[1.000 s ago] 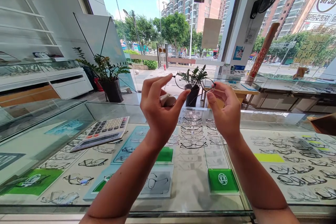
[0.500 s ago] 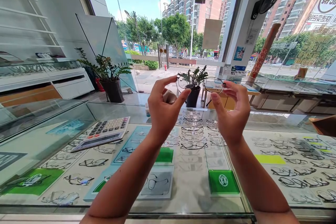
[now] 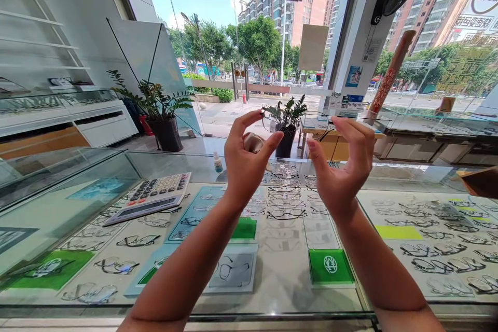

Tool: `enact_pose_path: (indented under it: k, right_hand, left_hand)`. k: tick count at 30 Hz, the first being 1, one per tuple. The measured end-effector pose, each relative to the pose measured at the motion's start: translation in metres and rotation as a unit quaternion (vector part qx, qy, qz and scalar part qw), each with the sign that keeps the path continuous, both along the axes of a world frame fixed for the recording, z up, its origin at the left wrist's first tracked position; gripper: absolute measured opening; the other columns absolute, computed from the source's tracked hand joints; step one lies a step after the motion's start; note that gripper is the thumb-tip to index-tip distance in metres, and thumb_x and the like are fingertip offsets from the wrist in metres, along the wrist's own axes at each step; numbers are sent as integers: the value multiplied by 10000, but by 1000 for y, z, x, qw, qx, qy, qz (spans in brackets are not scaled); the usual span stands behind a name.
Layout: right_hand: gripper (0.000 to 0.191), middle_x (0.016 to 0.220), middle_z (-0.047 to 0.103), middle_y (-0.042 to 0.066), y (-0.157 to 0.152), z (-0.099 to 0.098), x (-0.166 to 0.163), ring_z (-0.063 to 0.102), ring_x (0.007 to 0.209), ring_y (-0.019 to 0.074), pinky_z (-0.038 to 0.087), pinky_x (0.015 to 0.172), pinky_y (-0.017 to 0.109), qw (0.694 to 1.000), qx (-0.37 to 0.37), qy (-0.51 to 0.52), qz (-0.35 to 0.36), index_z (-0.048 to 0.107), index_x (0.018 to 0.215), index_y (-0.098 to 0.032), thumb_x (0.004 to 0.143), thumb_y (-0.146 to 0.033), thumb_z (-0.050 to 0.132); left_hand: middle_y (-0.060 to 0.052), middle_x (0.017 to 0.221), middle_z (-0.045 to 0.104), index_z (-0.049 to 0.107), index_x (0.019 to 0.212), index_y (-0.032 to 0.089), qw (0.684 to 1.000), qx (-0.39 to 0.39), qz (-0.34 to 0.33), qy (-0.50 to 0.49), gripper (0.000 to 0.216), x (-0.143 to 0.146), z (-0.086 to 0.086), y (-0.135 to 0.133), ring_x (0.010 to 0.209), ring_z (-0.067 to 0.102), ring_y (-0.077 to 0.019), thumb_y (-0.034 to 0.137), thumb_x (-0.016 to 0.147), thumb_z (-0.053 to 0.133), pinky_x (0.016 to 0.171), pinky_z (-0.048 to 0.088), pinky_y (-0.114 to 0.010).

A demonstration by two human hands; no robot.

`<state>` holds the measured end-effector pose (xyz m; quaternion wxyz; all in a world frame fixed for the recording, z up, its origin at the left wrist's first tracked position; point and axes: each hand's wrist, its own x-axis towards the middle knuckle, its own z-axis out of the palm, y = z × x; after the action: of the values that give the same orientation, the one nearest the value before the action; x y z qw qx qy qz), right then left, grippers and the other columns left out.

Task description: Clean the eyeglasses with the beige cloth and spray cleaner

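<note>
A thin-rimmed pair of eyeglasses (image 3: 269,125) is held up above the glass counter, in front of a potted plant. My left hand (image 3: 245,163) pinches it at the left end between thumb and fingers. Tucked in that same palm is a crumpled whitish cloth (image 3: 253,142), partly hidden by the fingers. By the right end of the glasses is my right hand (image 3: 344,171), its thumb and index finger apart; a dark temple arm shows in the gap between them. Below both hands, rows of spectacle frames (image 3: 287,212) lie in the display case.
A large calculator (image 3: 150,197) rests on the counter at left, and a small spray bottle (image 3: 217,162) stands behind my left hand. Green logo cards (image 3: 330,267) lie in the case. Beyond the glass counter (image 3: 272,308) are potted plants (image 3: 167,132) and a glass door.
My right thumb and index finger have spread, and the hand has come off the right side of the eyeglasses. The left hand keeps its pinch. The view has shifted slightly.
</note>
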<state>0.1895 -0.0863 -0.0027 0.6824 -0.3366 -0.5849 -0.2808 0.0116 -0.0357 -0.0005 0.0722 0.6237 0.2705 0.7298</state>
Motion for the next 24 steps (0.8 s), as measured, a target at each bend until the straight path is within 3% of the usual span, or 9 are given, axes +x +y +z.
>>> enact_pose_path:
  k: [5,12,19,24]
  right_hand:
    - [405,1284,709,69,3,0,-1,671,1244,338,548,1118,654,1000,-19,9,9,652,1388,-358,994,-395,741]
    - [360,1275,738,68,12,-2,0,725,1125,275,607,1026,535,995,-73,21,57,671,1374,-309,1022,-378,711]
    - [378,1304,744,75,10,-2,-1,734,1098,266,612,1025,533,994,-82,35,68,663,1384,-306,1021,-402,707]
    - [397,1310,715,84,11,-3,-4,731,1112,254,627,1011,504,992,-75,49,88,642,1398,-289,1021,-395,709]
  left_hand:
    - [-70,1227,733,693,1275,281,998,41,45,-23,497,3,-2,1,666,592,-96,491,873,897,604,491,-297]
    - [-62,1247,702,676,1308,283,985,91,143,-8,554,-2,-7,3,757,584,-135,466,847,921,656,515,-304]
    - [-70,1222,701,689,1282,310,983,99,155,-13,535,-1,-4,-4,774,590,-163,420,825,944,714,559,-358]
    - [-59,1226,710,693,1262,290,988,82,128,-21,518,-1,-3,-6,738,582,-134,415,826,943,647,511,-320]
